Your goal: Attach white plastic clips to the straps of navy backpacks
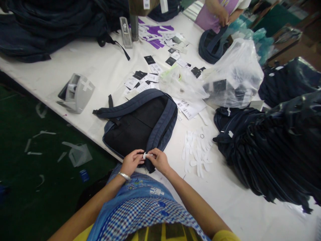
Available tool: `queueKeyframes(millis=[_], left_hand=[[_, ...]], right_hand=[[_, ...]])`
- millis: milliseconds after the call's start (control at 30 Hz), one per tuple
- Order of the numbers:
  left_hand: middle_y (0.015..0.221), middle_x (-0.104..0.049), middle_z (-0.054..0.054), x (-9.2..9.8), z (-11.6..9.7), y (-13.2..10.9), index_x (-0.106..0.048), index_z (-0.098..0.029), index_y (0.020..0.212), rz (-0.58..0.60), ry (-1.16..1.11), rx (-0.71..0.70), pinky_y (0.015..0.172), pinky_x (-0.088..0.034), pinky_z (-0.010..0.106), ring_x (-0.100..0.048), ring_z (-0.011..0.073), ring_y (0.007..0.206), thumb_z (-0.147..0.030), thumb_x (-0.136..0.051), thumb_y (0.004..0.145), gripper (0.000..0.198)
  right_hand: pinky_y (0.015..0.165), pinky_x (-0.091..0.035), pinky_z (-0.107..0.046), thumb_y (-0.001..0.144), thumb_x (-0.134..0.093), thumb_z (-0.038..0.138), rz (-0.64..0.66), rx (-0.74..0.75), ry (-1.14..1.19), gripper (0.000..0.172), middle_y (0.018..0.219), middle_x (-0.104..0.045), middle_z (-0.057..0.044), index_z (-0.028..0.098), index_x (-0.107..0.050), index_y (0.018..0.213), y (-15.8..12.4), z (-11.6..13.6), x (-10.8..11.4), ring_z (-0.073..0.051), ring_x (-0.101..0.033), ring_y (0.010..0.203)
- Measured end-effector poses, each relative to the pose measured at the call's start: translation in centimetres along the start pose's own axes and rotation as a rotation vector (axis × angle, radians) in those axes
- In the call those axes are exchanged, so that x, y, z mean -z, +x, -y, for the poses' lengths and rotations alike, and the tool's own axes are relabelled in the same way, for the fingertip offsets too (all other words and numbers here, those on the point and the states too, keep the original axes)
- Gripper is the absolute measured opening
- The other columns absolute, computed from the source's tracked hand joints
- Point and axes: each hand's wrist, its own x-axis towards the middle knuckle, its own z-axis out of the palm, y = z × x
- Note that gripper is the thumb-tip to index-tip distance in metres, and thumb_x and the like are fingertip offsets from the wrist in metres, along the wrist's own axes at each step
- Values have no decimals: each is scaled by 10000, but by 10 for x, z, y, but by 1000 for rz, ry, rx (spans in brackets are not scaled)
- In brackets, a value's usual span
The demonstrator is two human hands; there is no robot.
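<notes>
A dark blue backpack lies on the table edge in front of me, its black back panel and padded shoulder straps facing up. At its near end, a small white strip sits at the lower part of one strap. My left hand is closed, with thumb and fingertips pinching at the strip from the left. From the other side my right hand pinches the strip too, close to the strap. My fingers partly hide the strip and the strap end.
Loose white strips lie right of the backpack. Beyond it are black and white tags, plastic bags and a grey tape dispenser. Stacked dark backpacks fill the right side. Across the table, a person's hands hold another bag.
</notes>
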Motion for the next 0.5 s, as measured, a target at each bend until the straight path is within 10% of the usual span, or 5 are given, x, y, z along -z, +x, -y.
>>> queueKeyframes(millis=[500], left_hand=[[763,-686,37,1,0,6,-650,-150,827,73,162,-76,675,-527,267,-654,161,708,-352,-684,698,242]], right_hand=[[735,-462,-229,879,-544,377,-124,33,-91,164,1031,-559,-41,235,-606,935,-19,15,-9,-138,-580,846]])
